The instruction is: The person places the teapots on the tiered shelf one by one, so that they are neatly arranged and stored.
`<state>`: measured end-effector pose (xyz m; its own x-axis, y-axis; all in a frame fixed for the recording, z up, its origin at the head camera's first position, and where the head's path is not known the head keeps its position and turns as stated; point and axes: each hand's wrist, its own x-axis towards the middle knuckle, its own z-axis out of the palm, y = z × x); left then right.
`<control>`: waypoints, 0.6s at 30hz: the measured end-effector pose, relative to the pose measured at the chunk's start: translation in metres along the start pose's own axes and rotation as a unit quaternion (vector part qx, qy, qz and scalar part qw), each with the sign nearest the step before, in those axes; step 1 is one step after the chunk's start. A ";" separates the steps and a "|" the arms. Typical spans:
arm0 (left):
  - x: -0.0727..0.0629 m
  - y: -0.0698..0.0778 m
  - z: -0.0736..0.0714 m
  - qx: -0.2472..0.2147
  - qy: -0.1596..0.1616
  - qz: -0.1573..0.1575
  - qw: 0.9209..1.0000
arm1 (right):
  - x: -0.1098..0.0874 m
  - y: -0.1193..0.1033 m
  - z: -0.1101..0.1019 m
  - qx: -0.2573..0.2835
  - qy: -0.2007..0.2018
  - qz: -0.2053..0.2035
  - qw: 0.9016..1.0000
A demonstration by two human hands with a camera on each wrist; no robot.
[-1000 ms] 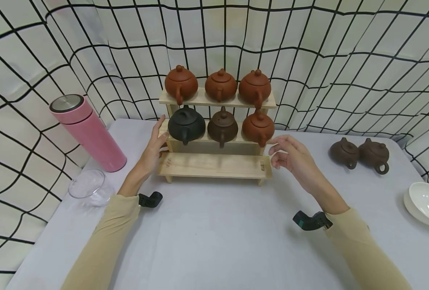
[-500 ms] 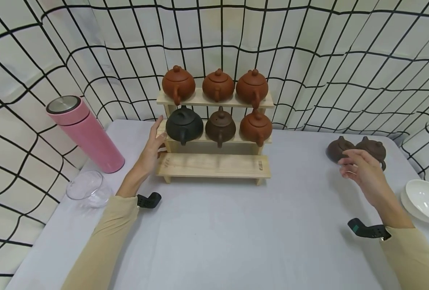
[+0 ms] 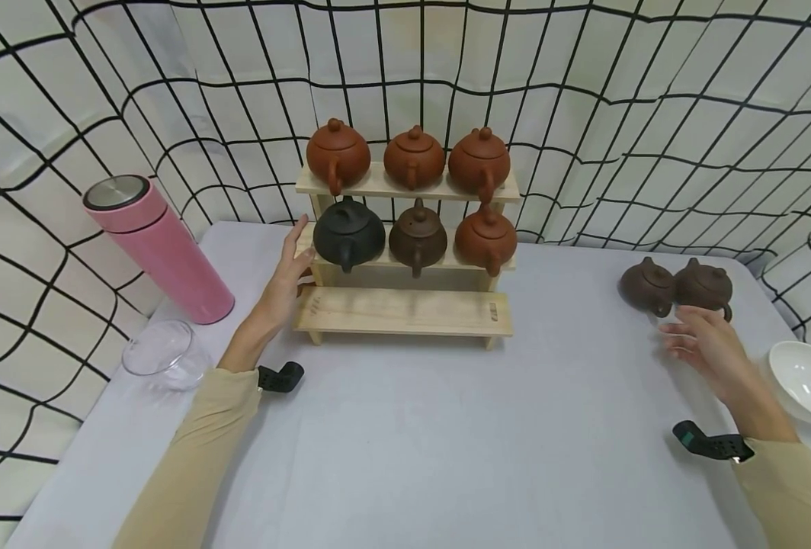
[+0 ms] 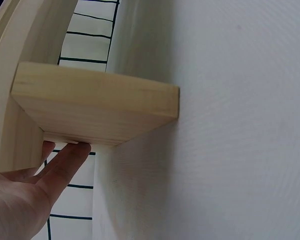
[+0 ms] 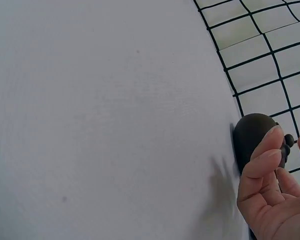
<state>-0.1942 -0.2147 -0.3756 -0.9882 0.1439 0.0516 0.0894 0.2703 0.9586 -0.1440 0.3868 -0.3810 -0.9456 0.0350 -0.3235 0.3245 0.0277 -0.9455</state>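
Note:
My left hand lies against the left end of a three-tier wooden shelf; in the left wrist view its fingers reach straight along the wood. Three reddish clay teapots stand on the top tier, among them a middle one. Below them are a black teapot, a brown teapot and a reddish teapot. The bottom board is bare. My right hand, fingers loosely bent and holding nothing, hovers just in front of two dark brown teapots, the left one and the right one.
A pink thermos flask and a clear glass bowl stand at the left. A white bowl sits at the right edge, beside my right wrist. Black grid netting over white cloth encloses the table's back and sides.
My right hand has left the shelf's right end and moved right to the two dark brown teapots, then drawn slightly nearer to me. The left hand stays at the shelf.

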 end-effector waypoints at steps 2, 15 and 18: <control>0.000 -0.001 0.000 -0.002 0.001 -0.002 1.000 | 0.003 0.001 0.003 -0.009 -0.010 0.004 1.000; 0.001 -0.001 0.000 0.001 0.002 -0.001 1.000 | 0.018 0.005 0.017 0.016 -0.050 -0.012 0.999; 0.001 -0.001 0.000 -0.005 0.002 -0.001 1.000 | 0.021 0.006 0.018 0.030 -0.049 -0.012 0.998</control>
<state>-0.1953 -0.2145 -0.3767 -0.9888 0.1401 0.0515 0.0871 0.2617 0.9612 -0.1619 0.3697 -0.3940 -0.9516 -0.0623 -0.3008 0.3032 -0.0322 -0.9524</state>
